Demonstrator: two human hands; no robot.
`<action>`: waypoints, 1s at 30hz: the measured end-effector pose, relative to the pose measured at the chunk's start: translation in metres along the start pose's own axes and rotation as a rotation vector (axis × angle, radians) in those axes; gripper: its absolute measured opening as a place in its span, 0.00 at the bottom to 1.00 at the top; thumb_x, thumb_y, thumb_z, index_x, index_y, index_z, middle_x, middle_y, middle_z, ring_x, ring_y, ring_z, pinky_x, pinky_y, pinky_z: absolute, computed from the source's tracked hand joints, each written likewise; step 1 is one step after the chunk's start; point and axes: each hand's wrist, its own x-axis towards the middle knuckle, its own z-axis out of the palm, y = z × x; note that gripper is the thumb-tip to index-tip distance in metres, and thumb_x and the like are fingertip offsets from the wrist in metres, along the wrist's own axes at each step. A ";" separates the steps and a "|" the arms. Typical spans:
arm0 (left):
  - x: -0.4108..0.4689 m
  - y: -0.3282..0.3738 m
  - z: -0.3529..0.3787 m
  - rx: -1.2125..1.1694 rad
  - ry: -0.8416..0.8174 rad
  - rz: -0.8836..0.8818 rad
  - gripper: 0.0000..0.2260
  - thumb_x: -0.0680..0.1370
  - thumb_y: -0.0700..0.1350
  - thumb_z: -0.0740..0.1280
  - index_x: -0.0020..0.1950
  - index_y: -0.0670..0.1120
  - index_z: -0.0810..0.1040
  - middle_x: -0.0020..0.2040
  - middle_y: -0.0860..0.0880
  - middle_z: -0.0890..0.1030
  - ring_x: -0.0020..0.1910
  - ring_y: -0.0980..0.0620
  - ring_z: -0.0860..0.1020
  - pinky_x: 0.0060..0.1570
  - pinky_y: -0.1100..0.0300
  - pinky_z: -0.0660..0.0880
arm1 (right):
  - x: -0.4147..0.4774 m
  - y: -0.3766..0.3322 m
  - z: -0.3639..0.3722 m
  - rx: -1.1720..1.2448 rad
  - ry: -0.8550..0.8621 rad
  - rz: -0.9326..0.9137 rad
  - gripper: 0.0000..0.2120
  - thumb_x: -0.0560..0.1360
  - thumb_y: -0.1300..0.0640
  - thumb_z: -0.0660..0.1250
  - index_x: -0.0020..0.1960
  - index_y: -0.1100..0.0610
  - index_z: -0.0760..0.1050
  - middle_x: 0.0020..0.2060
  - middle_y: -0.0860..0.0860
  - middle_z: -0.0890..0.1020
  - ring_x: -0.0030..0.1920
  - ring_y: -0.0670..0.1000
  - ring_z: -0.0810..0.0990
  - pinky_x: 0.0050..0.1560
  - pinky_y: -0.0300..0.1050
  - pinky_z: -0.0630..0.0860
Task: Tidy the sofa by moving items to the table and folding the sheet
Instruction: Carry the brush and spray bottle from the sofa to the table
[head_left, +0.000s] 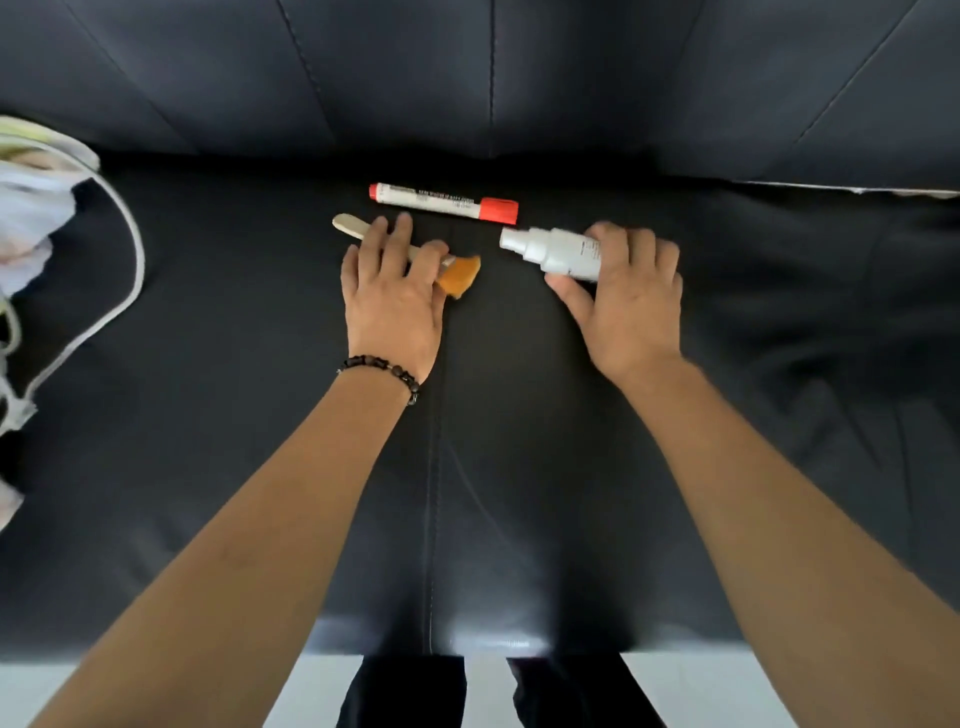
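The white spray bottle (558, 252) lies tilted on the black leather sofa (260, 415) seat, its nozzle pointing to about 10 o'clock. The right grip (631, 306) is closed around the bottle's body, fingers curled over the top and the thumb beneath. At 9 o'clock from the bottle, just beside it, lies a paintbrush (460, 273) with a pale wooden handle and orange bristles, the handle end toward 10 o'clock. The left grip (392, 301) rests on the paintbrush with its fingers spread and nearly straight across the handle, not curled round it, and the thumb near the bristles. A beaded bracelet (384, 366) circles that wrist. At 12 o'clock from the paintbrush, close to the backrest, lies a marker (441, 202) with a white barrel and red caps, touched by neither grip. Far off at 9 o'clock, at the frame's edge, a crumpled pale sheet (31, 218) sits on the seat with a white cord (132, 270) looping along it. At 6 o'clock, below the seat's front edge, dark trouser legs (415, 691) stand on a light floor (130, 686).
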 end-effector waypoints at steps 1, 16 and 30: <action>-0.013 0.003 -0.003 0.005 -0.026 0.006 0.14 0.77 0.42 0.66 0.63 0.48 0.76 0.71 0.41 0.71 0.73 0.38 0.65 0.70 0.39 0.61 | -0.021 -0.001 -0.002 -0.005 0.002 -0.001 0.24 0.77 0.42 0.66 0.67 0.56 0.70 0.58 0.59 0.75 0.58 0.63 0.71 0.57 0.60 0.72; -0.205 0.090 -0.330 -0.508 -0.203 -0.255 0.04 0.81 0.45 0.60 0.56 0.49 0.69 0.32 0.52 0.76 0.28 0.54 0.74 0.29 0.52 0.72 | -0.244 -0.075 -0.290 0.579 -0.116 0.371 0.17 0.78 0.45 0.65 0.65 0.45 0.69 0.52 0.39 0.73 0.54 0.44 0.72 0.52 0.44 0.73; -0.281 0.152 -0.605 -0.910 -0.016 0.062 0.07 0.80 0.43 0.64 0.52 0.57 0.74 0.39 0.55 0.81 0.34 0.53 0.79 0.36 0.52 0.77 | -0.446 -0.142 -0.566 0.682 0.498 0.644 0.15 0.76 0.44 0.68 0.59 0.38 0.66 0.53 0.39 0.75 0.52 0.37 0.74 0.46 0.36 0.69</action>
